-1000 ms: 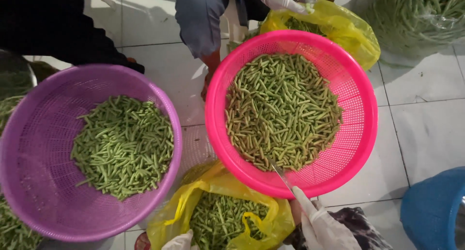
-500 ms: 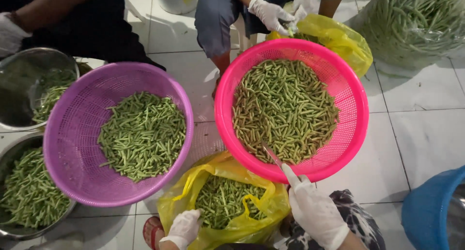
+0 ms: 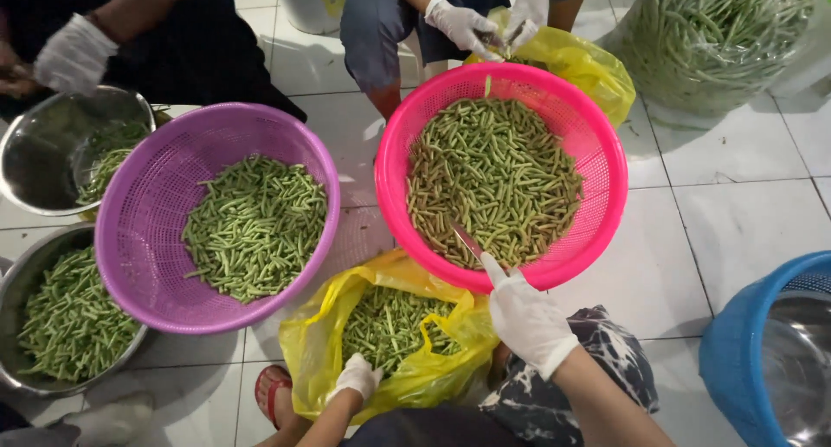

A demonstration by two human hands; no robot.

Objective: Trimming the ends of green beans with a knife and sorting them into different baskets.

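My right hand (image 3: 525,315), in a white glove, grips a small knife (image 3: 466,239) whose blade points out over the near rim of a pink basket (image 3: 606,153) full of cut green beans (image 3: 493,179). My left hand (image 3: 357,378), also gloved, reaches down into a yellow plastic bag (image 3: 433,373) of green beans (image 3: 385,321) between my knees; what its fingers hold is hidden. A purple basket (image 3: 138,231) with cut beans (image 3: 255,226) stands to the left of the pink one.
Two other people in white gloves sit across, one behind the pink basket (image 3: 463,23), one at far left (image 3: 74,53). Steel bowls of beans (image 3: 61,317) (image 3: 65,148) sit left, a clear bag of long beans (image 3: 718,40) top right, a blue basket (image 3: 762,343) at right.
The view has shifted, bringing the steel bowls and both my arms further into sight. My left hand has gone deeper into the yellow bag; my right hand keeps the knife at the pink basket's rim.
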